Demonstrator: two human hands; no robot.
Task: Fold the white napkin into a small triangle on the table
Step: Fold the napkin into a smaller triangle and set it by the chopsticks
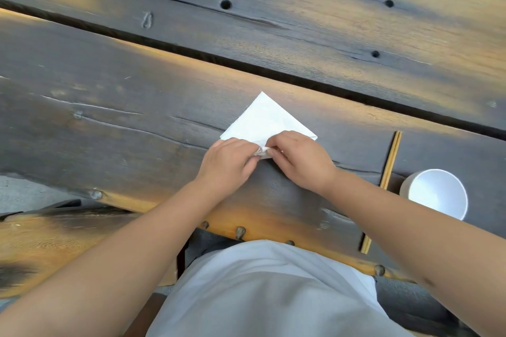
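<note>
The white napkin [265, 119] lies on the dark wooden table [109, 107] as a folded shape with its point facing away from me. Its near corner is lifted and curled between my fingers. My left hand [228, 163] pinches that near corner from the left. My right hand [297, 160] pinches the same corner from the right, fingertips meeting those of the left hand. The near part of the napkin is hidden under both hands.
A pair of wooden chopsticks [383, 189] lies lengthwise to the right of my right hand. A white cup [435, 194] stands beyond them near the table's front edge. A dark gap [191, 52] between planks runs across the table behind the napkin.
</note>
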